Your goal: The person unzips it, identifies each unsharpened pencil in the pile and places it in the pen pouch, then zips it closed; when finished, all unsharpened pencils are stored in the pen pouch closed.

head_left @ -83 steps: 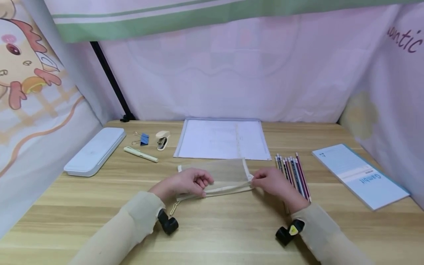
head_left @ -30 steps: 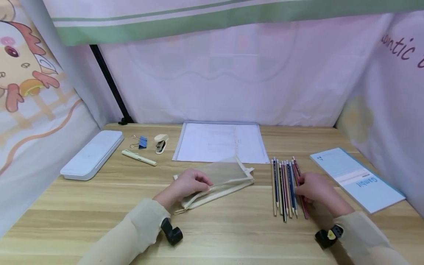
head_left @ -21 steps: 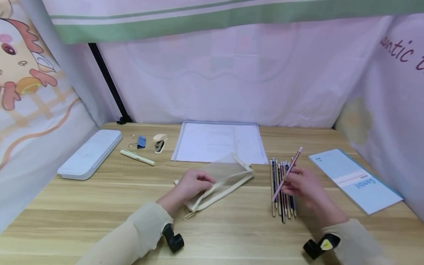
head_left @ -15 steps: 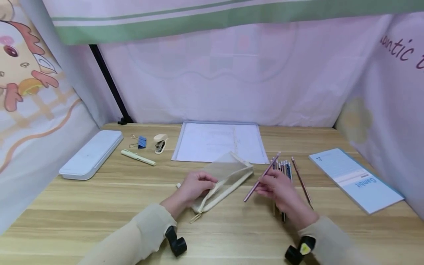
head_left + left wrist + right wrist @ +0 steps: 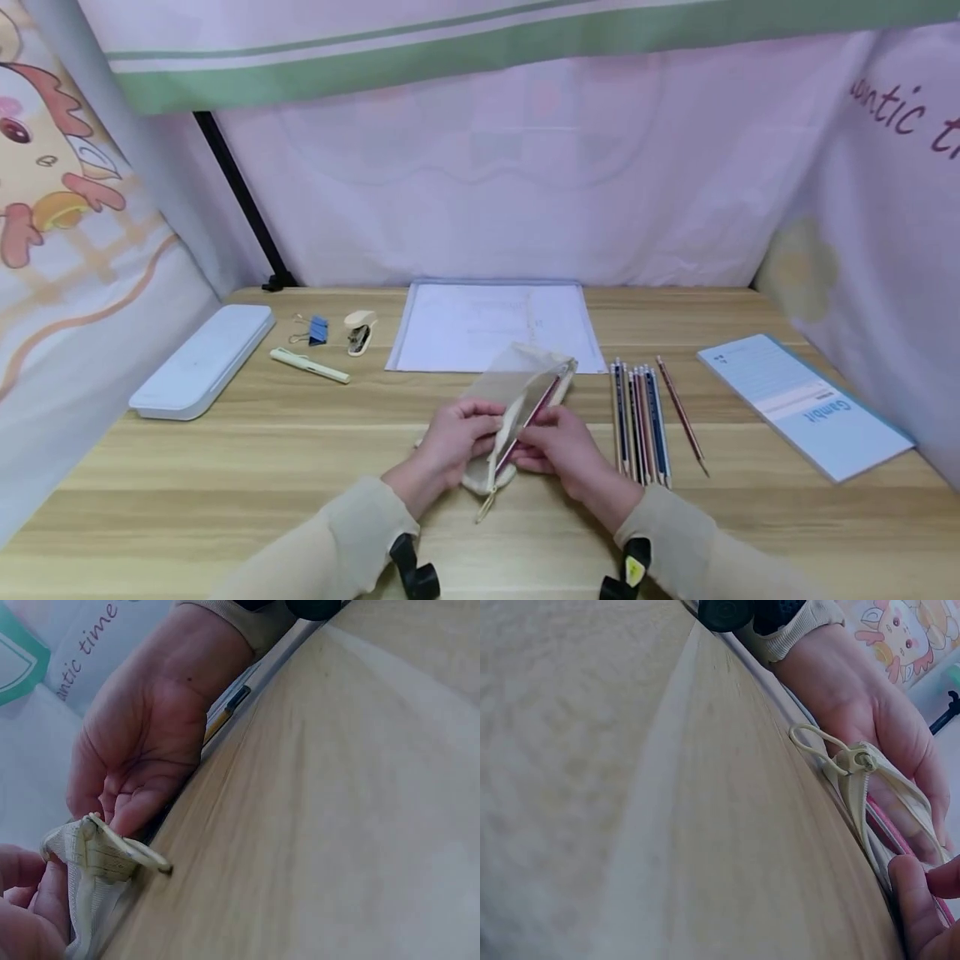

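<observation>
In the head view, my left hand grips one side of a cream mesh zipper pouch, its mouth spread open. My right hand pinches a dark pink pencil lying lengthwise within that mouth, fingers right at the pouch's other edge. Up close in the right wrist view, the pink pencil runs between the zipper edges to my right thumb and finger. The zipper pull dangles over the table in the left wrist view. Several pencils lie side by side right of the right hand, one reddish pencil apart.
Behind the pouch lies a clear folder with paper, overlapped by the pouch's far end. A notebook is at right. At left are a white case, a pale green pen, a blue binder clip and a stapler.
My right hand left the pouch, picked a pencil from the group and carried it left into the pouch's mouth. One reddish pencil now lies apart. The left hand turned the pouch and moved right.
</observation>
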{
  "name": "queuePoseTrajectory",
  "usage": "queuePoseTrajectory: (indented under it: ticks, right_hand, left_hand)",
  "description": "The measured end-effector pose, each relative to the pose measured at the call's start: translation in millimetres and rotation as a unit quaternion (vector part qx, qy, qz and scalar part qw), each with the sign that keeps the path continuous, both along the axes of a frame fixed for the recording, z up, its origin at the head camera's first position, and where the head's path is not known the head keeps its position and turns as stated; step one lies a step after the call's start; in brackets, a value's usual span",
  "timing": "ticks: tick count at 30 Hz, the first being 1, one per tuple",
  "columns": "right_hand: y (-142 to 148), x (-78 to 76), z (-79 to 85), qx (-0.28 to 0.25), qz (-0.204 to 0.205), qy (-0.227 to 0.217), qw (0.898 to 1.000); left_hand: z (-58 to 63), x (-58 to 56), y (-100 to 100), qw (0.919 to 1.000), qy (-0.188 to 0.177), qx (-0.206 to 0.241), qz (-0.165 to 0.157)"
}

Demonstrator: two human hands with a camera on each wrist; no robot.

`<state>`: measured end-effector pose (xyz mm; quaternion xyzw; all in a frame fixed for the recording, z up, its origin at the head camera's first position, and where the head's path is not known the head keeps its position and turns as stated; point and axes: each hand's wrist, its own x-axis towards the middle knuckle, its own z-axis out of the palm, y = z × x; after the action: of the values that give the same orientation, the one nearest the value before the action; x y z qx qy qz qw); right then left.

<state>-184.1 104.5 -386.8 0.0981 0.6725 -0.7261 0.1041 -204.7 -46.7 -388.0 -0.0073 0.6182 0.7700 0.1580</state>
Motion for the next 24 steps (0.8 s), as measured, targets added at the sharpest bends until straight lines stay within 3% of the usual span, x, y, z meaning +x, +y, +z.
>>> queuePoseTrajectory:
  ticks: [7, 13, 16, 20, 24]
  right_hand:
    - [4, 2.3, 5.0, 0.025, 0.012, 0.003, 1.0]
    - [50, 4.4, 19.9, 0.074, 0.024, 0.034, 0.996]
    - [85, 3.8, 25.8, 0.154, 0.034, 0.069, 0.985]
    - [123, 3.4, 25.9, 0.289, 0.041, 0.089, 0.952]
    - [143, 2.8, 20.3, 0.345, 0.055, 0.079, 0.934]
  left_hand:
    - [-2.2, 1.0, 2, 0.9999, 0.004, 0.017, 0.001]
    - [-4.2, 3.1, 3, 0.9999, 0.0, 0.01, 0.007]
    - [-5.0, 3.8, 2, 0.9999, 0.001, 0.008, 0.01]
    - [-4.9, 3.6, 1, 1.0, 0.002, 0.002, 0.006]
    - [-4.2, 3.9, 1, 1.0, 0.002, -0.002, 0.006]
